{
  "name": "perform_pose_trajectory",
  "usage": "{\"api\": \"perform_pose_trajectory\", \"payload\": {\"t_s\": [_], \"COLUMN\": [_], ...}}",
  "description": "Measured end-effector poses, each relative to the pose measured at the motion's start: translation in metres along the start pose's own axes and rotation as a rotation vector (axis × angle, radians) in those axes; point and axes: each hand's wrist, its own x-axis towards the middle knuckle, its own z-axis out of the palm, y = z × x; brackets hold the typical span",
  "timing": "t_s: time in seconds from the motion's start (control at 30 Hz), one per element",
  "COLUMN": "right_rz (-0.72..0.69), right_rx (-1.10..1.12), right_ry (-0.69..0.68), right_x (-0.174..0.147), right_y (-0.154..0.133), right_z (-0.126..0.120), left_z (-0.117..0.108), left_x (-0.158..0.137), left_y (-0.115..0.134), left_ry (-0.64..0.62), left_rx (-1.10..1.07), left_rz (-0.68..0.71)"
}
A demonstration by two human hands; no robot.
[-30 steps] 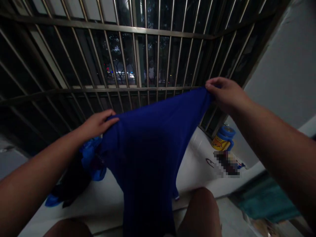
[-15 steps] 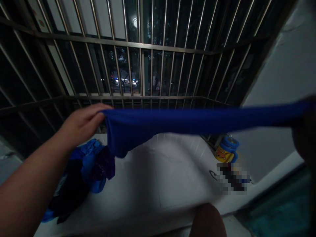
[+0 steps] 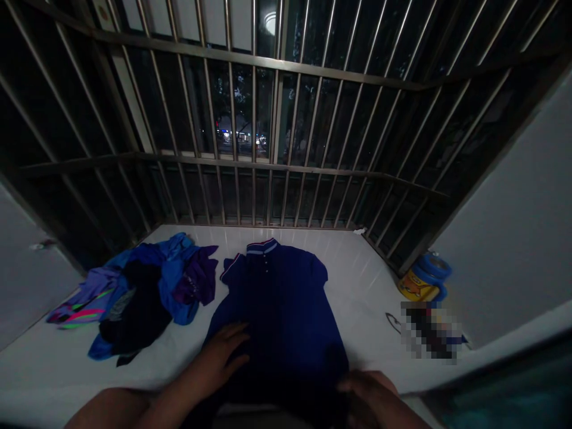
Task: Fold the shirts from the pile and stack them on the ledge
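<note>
A striped-collar, dark-blue cloth polo shirt (image 3: 281,298) lies spread on the smooth white sill (image 3: 370,316), neck toward its far edge. The left hand (image 3: 221,357) is over it — splayed, grip unclosed; the dim right hand's (image 3: 370,390) grip, near the hem, I cannot tell.

The left hand (image 3: 221,358) is bare, as are the forearm (image 3: 179,396) behind it and rounded knee (image 3: 107,406) beyond; the right hand (image 3: 369,390), also bare, looks blurred.

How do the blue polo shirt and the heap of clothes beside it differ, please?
The polo shirt lies spread out; the heap of clothes is crumpled. The polo shirt is mostly dark blue, while the heap of clothes mixes blue, purple, black and pink. Both lie on the white ledge.
</note>
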Motion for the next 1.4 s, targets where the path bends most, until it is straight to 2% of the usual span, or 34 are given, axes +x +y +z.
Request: {"api": "perform_pose_trajectory", "payload": {"t_s": [0.1, 0.2, 0.33, 0.43, 0.57, 0.67, 0.77, 0.83, 0.97, 1.03, 1.1, 1.2, 1.3, 1.4], "right_rz": [-0.023, -0.042, 0.036, 0.077, 0.089, 0.22, 0.4, 0.532, 0.729, 0.703, 0.547, 0.285, 0.27, 0.322], "right_rx": [-0.062, -0.193, -0.368, -0.441, -0.494, -0.539, -0.611, -0.646, -0.668, -0.685, -0.669, -0.572, -0.5, -0.488], "right_ry": [0.033, 0.087, 0.134, 0.174, 0.203, 0.204, 0.315, 0.399, 0.47, 0.51, 0.504, 0.342, 0.211, 0.189], "right_x": [0.056, 0.118, 0.177, 0.2, 0.211, 0.208, 0.192, 0.178, 0.158, 0.158, 0.165, 0.182, 0.194, 0.196], "right_y": [-0.017, -0.023, -0.012, 0.004, 0.033, 0.057, 0.079, 0.091, 0.096, 0.086, 0.069, 0.04, 0.02, 0.016], "right_z": [0.015, 0.028, 0.037, 0.035, 0.024, 0.018, 0.015, 0.013, 0.012, 0.015, 0.022, 0.039, 0.055, 0.064], "left_z": [0.02, 0.037, 0.067, 0.089, 0.109, 0.112, 0.104, 0.094, 0.067, 0.051, 0.034, 0.011, -0.008, -0.022], "left_x": [0.025, 0.041, 0.027, 0.001, -0.03, -0.04, -0.036, -0.025, 0.021, 0.054, 0.087, 0.124, 0.133, 0.111], "left_y": [-0.001, 0.001, -0.002, -0.005, -0.002, 0.008, 0.015, 0.017, 0.015, 0.015, 0.014, 0.008, -0.01, -0.034], "left_ry": [0.102, 0.086, 0.08, 0.12, 0.119, 0.098, 0.106, 0.176, 0.294, 0.299, 0.292, 0.268, 0.242, 0.252], "left_rx": [0.127, 0.249, 0.343, 0.354, 0.352, 0.327, 0.299, 0.287, 0.272, 0.262, 0.227, 0.126, 0.017, -0.117], "left_rz": [-0.067, -0.173, -0.196, -0.14, -0.134, -0.173, -0.226, -0.21, -0.104, -0.162, -0.304, -0.541, -0.672, -0.745]}}
